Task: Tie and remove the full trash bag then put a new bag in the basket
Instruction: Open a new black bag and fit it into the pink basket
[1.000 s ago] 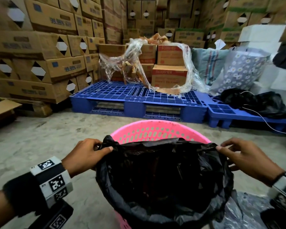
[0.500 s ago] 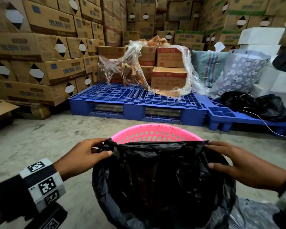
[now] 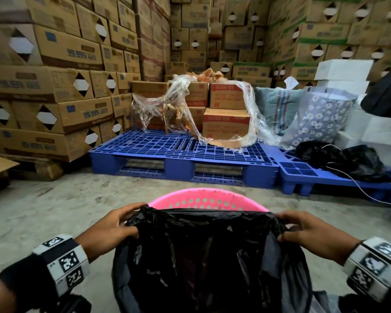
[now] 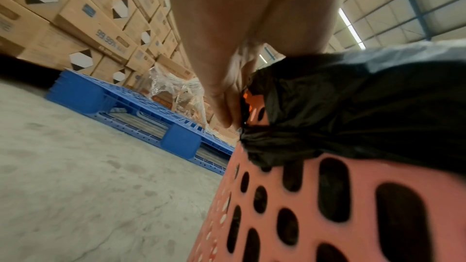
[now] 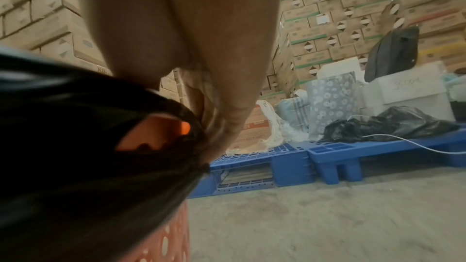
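A pink perforated basket [image 3: 207, 199] stands on the concrete floor right in front of me. A black trash bag [image 3: 208, 256] hangs open over its near side, its mouth stretched wide. My left hand [image 3: 122, 224] pinches the bag's left edge at the basket rim; my right hand [image 3: 291, 227] grips the right edge. In the left wrist view the fingers [image 4: 227, 107] press the bag [image 4: 353, 107] against the basket wall [image 4: 315, 206]. In the right wrist view the fingers [image 5: 221, 136] hold the bag [image 5: 88, 156] above the basket [image 5: 166, 242].
Blue plastic pallets [image 3: 181, 159] lie beyond the basket, with boxes in torn clear wrap [image 3: 226, 114]. Another black bag [image 3: 348, 159] and a white cable [image 3: 359, 184] lie on the right pallet. Cardboard boxes [image 3: 54, 86] are stacked high on the left and behind.
Both hands have brought the bag's edges lower and closer to me, and the right hand now curls round its edge. The view has tilted up, showing less of the bag.
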{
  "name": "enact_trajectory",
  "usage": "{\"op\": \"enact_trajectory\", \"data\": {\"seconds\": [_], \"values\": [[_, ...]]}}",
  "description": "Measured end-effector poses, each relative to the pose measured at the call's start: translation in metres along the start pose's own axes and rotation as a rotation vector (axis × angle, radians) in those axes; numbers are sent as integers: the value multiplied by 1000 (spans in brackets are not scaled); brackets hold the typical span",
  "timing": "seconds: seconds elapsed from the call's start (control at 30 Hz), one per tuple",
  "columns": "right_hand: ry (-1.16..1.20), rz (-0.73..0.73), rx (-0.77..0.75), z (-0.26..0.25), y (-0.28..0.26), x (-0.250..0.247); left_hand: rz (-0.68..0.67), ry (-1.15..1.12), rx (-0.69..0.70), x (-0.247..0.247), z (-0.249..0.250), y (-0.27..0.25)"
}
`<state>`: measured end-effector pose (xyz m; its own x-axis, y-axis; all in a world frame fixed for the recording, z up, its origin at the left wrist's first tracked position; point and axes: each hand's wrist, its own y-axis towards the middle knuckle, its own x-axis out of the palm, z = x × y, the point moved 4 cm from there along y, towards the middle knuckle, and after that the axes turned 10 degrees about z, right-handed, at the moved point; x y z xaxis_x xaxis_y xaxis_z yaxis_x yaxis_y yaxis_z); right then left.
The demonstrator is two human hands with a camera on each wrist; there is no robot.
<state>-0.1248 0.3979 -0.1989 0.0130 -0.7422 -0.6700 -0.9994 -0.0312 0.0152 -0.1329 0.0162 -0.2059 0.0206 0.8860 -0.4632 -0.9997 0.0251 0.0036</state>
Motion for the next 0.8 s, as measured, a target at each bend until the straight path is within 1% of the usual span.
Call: {"op": "enact_trajectory", "data": {"seconds": [0.07,0.1,0.13,0.2,0.23,0.27,0.3,0.37,0.4,0.47,0.5,0.57,0.6,0.63,0.67,0.7,0.73,0.77,0.8], "values": [[37,10,50,0,-11,1,-42,82,7,-3,4,7],[58,17,75,1,-18,1,-32,138,18,-5,7,6],[83,33,95,0,-23,-1,5,224,39,-8,13,3],[89,66,144,3,-35,-5,126,429,61,-14,23,-16],[63,78,163,2,-40,-8,158,493,40,-18,26,-29],[37,78,193,2,-45,-10,131,512,-7,-20,26,-44],[31,70,228,2,-49,-13,47,471,-82,-18,24,-59],[17,16,293,-3,-61,-13,-170,290,-200,-3,22,-83],[0,-16,306,-6,-67,-13,-206,209,-202,2,20,-84],[-12,-66,316,-12,-78,-11,-108,125,-175,-1,16,-68],[8,-97,318,-16,-85,-8,-53,123,-158,-5,15,-53],[54,-174,313,-27,-97,5,15,190,-102,-14,11,-17],[67,-216,293,-33,-102,15,45,306,-58,-18,12,-4],[62,-254,258,-40,-105,25,76,475,0,-23,16,6],[49,-283,209,-46,-107,34,112,659,94,-24,24,9],[14,-300,154,-51,-106,39,143,788,215,-22,34,6],[-39,-299,90,-53,-101,40,143,813,337,-16,45,-3],[-125,-247,4,-55,-94,34,103,756,435,-8,56,-16],[-236,-144,-116,-58,-85,25,23,678,489,3,64,-35]]}}
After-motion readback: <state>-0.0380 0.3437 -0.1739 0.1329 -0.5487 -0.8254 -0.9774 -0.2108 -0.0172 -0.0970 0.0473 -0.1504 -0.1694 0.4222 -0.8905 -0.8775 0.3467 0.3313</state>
